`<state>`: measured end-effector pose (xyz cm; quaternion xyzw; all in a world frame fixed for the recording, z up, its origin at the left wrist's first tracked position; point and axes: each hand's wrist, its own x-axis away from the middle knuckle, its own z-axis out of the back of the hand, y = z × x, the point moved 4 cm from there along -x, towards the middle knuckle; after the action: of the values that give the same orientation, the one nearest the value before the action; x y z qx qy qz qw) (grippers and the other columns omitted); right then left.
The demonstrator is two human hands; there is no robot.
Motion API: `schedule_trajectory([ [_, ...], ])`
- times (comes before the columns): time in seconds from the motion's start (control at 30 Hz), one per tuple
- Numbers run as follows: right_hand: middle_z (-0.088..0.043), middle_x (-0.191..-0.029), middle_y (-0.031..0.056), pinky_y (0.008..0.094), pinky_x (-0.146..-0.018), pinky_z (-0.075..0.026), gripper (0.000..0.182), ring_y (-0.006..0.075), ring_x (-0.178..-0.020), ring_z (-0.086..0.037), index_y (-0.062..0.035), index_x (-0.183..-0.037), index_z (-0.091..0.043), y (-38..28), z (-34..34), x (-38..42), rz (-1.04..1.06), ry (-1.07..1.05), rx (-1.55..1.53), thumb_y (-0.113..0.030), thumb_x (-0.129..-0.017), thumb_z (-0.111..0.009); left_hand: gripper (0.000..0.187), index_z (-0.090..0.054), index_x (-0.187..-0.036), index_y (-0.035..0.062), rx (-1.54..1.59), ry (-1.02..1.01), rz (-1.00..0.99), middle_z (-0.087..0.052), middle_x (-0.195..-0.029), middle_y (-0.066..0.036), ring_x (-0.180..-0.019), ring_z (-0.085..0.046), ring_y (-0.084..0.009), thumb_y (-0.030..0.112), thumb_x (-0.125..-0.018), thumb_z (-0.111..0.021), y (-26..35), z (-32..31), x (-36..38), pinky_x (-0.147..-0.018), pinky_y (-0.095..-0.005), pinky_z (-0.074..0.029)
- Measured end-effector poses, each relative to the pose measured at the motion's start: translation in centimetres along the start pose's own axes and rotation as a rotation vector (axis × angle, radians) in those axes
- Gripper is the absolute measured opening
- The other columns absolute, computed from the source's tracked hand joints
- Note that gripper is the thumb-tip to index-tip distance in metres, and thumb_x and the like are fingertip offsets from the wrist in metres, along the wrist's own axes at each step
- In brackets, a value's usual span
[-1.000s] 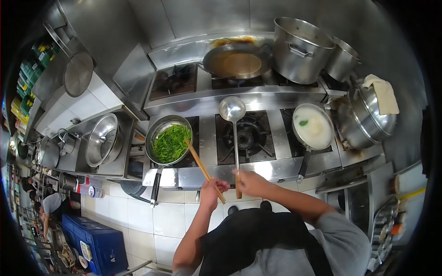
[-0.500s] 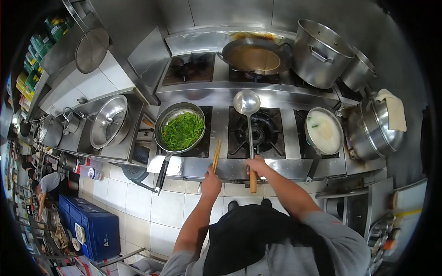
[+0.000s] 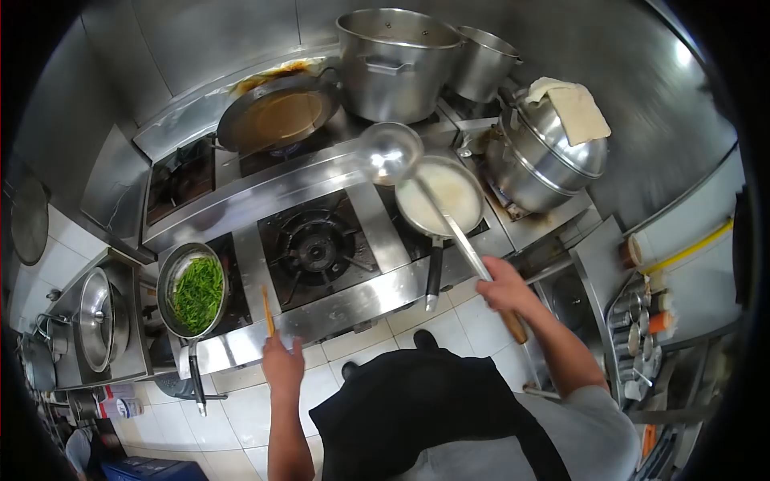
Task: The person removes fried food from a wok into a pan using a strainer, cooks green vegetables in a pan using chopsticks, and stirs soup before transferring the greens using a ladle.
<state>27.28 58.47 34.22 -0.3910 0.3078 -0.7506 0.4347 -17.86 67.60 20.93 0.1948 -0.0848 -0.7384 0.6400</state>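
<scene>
My right hand (image 3: 505, 286) is closed round the long handle of a steel ladle (image 3: 391, 152). The ladle's bowl hangs over the back left of a frying pan (image 3: 434, 272), its handle crossing above the white liquid (image 3: 443, 192) in that pan. In my left hand (image 3: 283, 365) I grip wooden chopsticks (image 3: 269, 311), which point forward over the stove's front edge. Chopped green vegetables (image 3: 200, 293) fill another frying pan (image 3: 194, 377) on the left burner. Between the two pans is a bare gas burner (image 3: 315, 248).
A wok (image 3: 233, 128) with brown liquid sits on the back row, beside a tall stockpot (image 3: 393, 88) and a smaller pot (image 3: 480, 72). A domed steamer (image 3: 541, 160) with a cloth (image 3: 579, 116) on it stands right. Metal bowls (image 3: 96, 321) sit left by the sink.
My view has turned to the right. The ladle has moved right, from above the middle burner to over the pan of white liquid. My left hand still holds the chopsticks.
</scene>
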Motion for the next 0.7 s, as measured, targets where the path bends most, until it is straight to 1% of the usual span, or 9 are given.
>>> schedule_trajectory([
  [0.03,-0.054,-0.066,0.0078,0.0375,-0.046,-0.042,0.021,0.0237,-0.052,-0.056,-0.0046,-0.098,-0.054,2.3,2.9,-0.6,0.169,0.098,0.185,-0.005,-0.078,-0.057,0.038,-0.060,-0.119,0.0012,0.160,-0.124,-0.033,-0.066,-0.100,-0.021,-0.090,-0.066,-0.0384,0.026,-0.090,-0.065,2.8,-0.8,-0.3,-0.081,-0.0473,-0.052],
  [0.1,-0.064,-0.086,0.0274,0.0499,-0.073,-0.049,0.028,0.0433,-0.081,-0.064,-0.0007,-0.103,-0.052,3.3,7.9,-0.5,0.108,0.279,0.545,-0.007,-0.076,-0.059,0.039,-0.060,-0.119,0.0010,0.482,-0.437,-0.002,-0.068,-0.102,-0.020,-0.097,-0.067,-0.0345,0.029,-0.092,-0.066,9.9,-3.6,-0.7,-0.084,-0.0408,-0.052],
  [0.13,-0.066,-0.088,0.0266,0.0534,-0.075,-0.049,0.026,0.0478,-0.084,-0.061,-0.0033,-0.102,-0.049,5.4,10.0,-1.5,0.081,0.304,0.653,-0.008,-0.079,-0.061,0.037,-0.060,-0.118,0.0003,0.593,-0.534,-0.033,-0.069,-0.103,-0.018,-0.096,-0.068,-0.0317,0.029,-0.095,-0.062,13.3,-5.8,-0.7,-0.081,-0.0395,-0.054],
  [0.23,-0.066,-0.087,0.0247,0.0548,-0.075,-0.049,0.026,0.0466,-0.084,-0.063,-0.0048,-0.103,-0.047,8.7,14.3,-4.5,0.036,0.319,0.799,-0.010,-0.082,-0.061,0.031,-0.061,-0.114,0.0035,1.058,-0.861,0.188,-0.069,-0.099,-0.014,-0.091,-0.068,-0.0269,0.031,-0.099,-0.056,21.4,-13.3,-1.6,-0.077,-0.0384,-0.055],
  [0.3,-0.067,-0.086,0.0224,0.0544,-0.075,-0.051,0.024,0.0449,-0.083,-0.064,-0.0064,-0.104,-0.047,12.0,16.0,-8.0,0.028,0.311,0.891,-0.010,-0.084,-0.060,0.028,-0.060,-0.113,0.0075,1.640,-1.258,0.587,-0.066,-0.093,-0.008,-0.084,-0.067,-0.0224,0.031,-0.101,-0.051,26.4,-15.5,-1.9,-0.074,-0.0372,-0.056],
  [0.33,-0.067,-0.087,0.0213,0.0538,-0.074,-0.051,0.024,0.0435,-0.083,-0.065,-0.0068,-0.104,-0.047,12.6,16.4,-9.2,0.079,0.278,0.912,-0.010,-0.084,-0.059,0.023,-0.057,-0.104,0.0058,1.589,-1.243,0.699,-0.062,-0.079,-0.007,-0.065,-0.061,-0.0176,0.028,-0.098,-0.056,28.1,-15.1,-2.3,-0.056,-0.0310,-0.051],
  [0.43,-0.066,-0.086,0.0193,0.0520,-0.074,-0.053,0.025,0.0408,-0.083,-0.067,-0.0067,-0.108,-0.049,15.1,17.3,-11.7,0.089,0.181,0.938,-0.009,-0.085,-0.058,0.018,-0.053,-0.089,0.0090,1.770,-1.542,0.765,-0.055,-0.071,-0.002,-0.054,-0.051,-0.0114,0.025,-0.097,-0.057,29.6,-16.8,-2.1,-0.043,-0.0257,-0.040],
  [0.47,-0.067,-0.089,0.0212,0.0527,-0.074,-0.052,0.030,0.0426,-0.084,-0.066,-0.0049,-0.112,-0.049,15.9,17.2,-12.4,0.100,0.140,0.921,-0.007,-0.084,-0.059,0.022,-0.048,-0.080,0.0112,1.673,-1.443,0.816,-0.048,-0.064,0.000,-0.047,-0.041,-0.0074,0.023,-0.096,-0.058,29.8,-17.0,-1.7,-0.038,-0.0235,-0.029],
  [0.7,-0.066,-0.095,0.0319,0.0533,-0.084,-0.051,0.035,0.0466,-0.091,-0.065,0.0053,-0.114,-0.047,17.1,15.4,-10.7,0.011,-0.111,0.695,-0.001,-0.081,-0.058,0.035,-0.047,-0.069,0.0107,1.544,-1.327,0.833,-0.043,-0.057,0.003,-0.039,-0.033,-0.0056,0.029,-0.096,-0.060,32.6,-16.6,-0.1,-0.036,-0.0220,-0.026],
])
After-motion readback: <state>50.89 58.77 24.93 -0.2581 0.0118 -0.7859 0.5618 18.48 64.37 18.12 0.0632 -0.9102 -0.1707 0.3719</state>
